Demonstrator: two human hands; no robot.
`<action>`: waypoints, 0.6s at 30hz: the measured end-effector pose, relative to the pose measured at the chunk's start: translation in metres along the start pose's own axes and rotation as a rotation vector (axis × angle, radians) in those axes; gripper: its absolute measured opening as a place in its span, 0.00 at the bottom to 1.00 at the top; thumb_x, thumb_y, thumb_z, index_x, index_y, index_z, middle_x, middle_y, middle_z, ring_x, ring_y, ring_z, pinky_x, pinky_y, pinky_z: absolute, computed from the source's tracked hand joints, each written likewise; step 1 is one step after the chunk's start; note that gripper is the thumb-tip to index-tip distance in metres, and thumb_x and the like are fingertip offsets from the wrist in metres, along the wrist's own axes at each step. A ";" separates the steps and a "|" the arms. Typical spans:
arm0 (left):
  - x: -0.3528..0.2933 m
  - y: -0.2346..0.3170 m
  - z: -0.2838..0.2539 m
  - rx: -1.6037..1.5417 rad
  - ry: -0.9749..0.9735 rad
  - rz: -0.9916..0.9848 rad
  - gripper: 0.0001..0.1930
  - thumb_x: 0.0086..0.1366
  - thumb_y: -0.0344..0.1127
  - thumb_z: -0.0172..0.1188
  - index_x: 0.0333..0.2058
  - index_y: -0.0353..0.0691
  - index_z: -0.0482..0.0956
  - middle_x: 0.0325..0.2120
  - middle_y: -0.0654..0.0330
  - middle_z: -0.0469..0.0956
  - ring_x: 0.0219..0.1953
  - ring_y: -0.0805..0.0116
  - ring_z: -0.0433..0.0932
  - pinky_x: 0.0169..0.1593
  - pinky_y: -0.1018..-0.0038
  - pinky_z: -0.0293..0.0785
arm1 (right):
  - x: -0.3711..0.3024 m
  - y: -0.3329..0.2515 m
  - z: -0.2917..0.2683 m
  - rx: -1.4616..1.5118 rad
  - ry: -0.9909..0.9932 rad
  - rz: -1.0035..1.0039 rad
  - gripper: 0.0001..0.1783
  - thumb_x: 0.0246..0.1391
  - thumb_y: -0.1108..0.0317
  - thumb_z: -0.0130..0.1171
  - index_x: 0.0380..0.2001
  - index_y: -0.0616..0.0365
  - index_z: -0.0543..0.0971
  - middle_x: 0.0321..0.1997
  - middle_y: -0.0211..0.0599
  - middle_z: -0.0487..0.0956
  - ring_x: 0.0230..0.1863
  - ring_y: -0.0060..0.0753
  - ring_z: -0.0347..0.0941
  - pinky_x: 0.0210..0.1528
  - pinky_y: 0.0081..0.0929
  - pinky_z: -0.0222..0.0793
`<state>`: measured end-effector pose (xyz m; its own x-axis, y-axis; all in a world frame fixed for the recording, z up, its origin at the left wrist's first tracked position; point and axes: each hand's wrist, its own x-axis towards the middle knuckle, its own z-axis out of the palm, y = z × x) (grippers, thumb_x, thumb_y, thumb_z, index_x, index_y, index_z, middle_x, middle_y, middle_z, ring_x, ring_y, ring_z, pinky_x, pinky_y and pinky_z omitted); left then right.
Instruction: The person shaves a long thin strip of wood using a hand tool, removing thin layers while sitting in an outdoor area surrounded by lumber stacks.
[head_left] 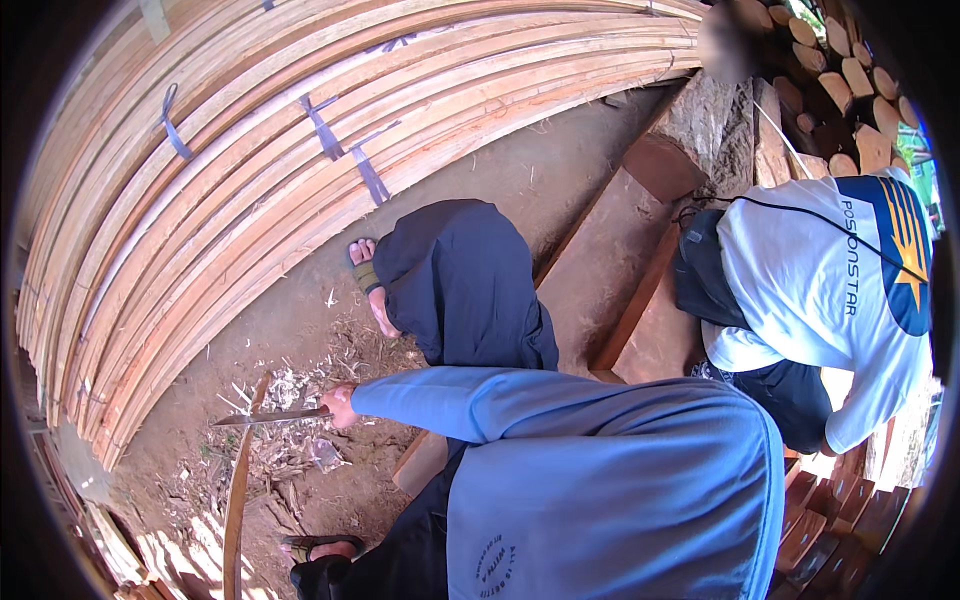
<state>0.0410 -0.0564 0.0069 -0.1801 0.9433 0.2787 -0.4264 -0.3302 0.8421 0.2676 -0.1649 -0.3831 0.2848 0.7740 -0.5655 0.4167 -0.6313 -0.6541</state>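
Observation:
My right arm, in a light blue sleeve, stretches to the left across the picture. My right hand is closed around the handle end of a knife with a long, narrow blade. The blade lies across a slender wooden strip near its upper end; whether it touches the wood, I cannot tell. The strip runs down past the lower edge, so its lower end is hidden. My left hand is out of view. Pale shavings litter the dirt around the blade, between my sandalled feet.
Long stacked wooden strips, tied with blue bands, curve across the upper left. Thick timber beams lie beyond my knee. A person in a white and dark blue shirt crouches at right. Logs are piled behind; cut wood lies lower right.

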 end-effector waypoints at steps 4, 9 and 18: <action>0.000 0.003 -0.002 0.032 0.064 0.052 0.21 0.61 0.38 0.52 0.12 0.51 0.54 0.10 0.70 0.48 0.12 0.73 0.52 0.19 0.74 0.52 | -0.024 -0.028 -0.037 0.151 -0.266 0.116 0.29 0.42 0.52 0.63 0.46 0.56 0.75 0.43 0.45 0.79 0.45 0.41 0.76 0.47 0.34 0.72; 0.003 0.000 -0.002 0.019 0.018 0.053 0.21 0.61 0.38 0.52 0.12 0.51 0.54 0.09 0.70 0.48 0.11 0.73 0.53 0.19 0.73 0.52 | -0.010 -0.013 -0.019 0.072 -0.075 -0.020 0.28 0.43 0.50 0.62 0.42 0.61 0.77 0.35 0.47 0.80 0.41 0.43 0.78 0.45 0.35 0.72; 0.023 0.004 -0.036 -0.106 -0.071 -0.039 0.22 0.62 0.32 0.47 0.14 0.51 0.46 0.12 0.69 0.41 0.16 0.75 0.43 0.25 0.76 0.47 | -0.021 -0.044 -0.037 0.022 -0.274 0.097 0.22 0.47 0.50 0.58 0.32 0.62 0.79 0.36 0.50 0.80 0.37 0.42 0.79 0.41 0.35 0.74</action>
<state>0.0030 -0.0373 0.0001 -0.0997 0.9543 0.2817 -0.5238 -0.2910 0.8006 0.2752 -0.1517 -0.3239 0.0769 0.6699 -0.7384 0.3790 -0.7047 -0.5998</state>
